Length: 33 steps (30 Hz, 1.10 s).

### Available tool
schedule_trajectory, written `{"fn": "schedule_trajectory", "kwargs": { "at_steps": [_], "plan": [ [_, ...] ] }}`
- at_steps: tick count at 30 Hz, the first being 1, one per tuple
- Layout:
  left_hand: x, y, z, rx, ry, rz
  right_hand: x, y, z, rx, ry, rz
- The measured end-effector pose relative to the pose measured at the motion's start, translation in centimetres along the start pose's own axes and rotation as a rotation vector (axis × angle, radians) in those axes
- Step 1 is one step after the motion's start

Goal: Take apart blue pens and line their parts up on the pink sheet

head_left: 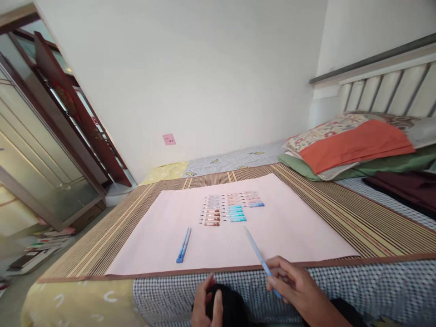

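My right hand (296, 286) grips a light blue pen (256, 250) that slants up and left over the pink sheet (160, 227). My left hand (206, 304) curls round a black object (231, 309) at the bottom edge; what it is I cannot make out. Two blue pens (184, 245) lie side by side on the sheet's left part. Farther back, several short pens or refills (231, 208) lie in neat rows, brown, teal and pinkish.
The pink sheet lies on a striped bamboo mat (357, 218) spread over a bed with checked bedding (374, 290). Pillows (354, 145) and a padded headboard (391, 91) stand at the right. A glass door (44, 150) and stacked books (37, 250) are at the left.
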<state>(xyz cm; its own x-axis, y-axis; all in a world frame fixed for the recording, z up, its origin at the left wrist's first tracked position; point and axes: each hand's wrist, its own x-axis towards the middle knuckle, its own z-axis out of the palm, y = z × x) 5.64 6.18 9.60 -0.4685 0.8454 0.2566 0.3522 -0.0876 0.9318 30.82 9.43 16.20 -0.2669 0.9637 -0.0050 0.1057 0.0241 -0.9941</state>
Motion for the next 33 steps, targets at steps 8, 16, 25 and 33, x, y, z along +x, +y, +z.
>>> {"fn": "schedule_trajectory", "kwargs": {
  "at_steps": [8,16,25,33],
  "plan": [
    [12.3,11.4,7.9,-0.454,-0.256,-0.175,8.8,-2.0,0.8,0.044,0.009,-0.203],
    [14.8,7.9,13.1,-0.714,-0.421,-0.313,12.8,2.5,-1.4,0.174,0.260,-0.135],
    [13.8,4.2,15.5,-0.840,-0.617,-0.334,14.6,5.1,-1.3,0.872,0.361,0.010],
    [13.7,4.3,16.3,-0.640,-0.626,-0.239,15.3,5.0,-1.0,0.777,0.436,-0.030]
  ]
}}
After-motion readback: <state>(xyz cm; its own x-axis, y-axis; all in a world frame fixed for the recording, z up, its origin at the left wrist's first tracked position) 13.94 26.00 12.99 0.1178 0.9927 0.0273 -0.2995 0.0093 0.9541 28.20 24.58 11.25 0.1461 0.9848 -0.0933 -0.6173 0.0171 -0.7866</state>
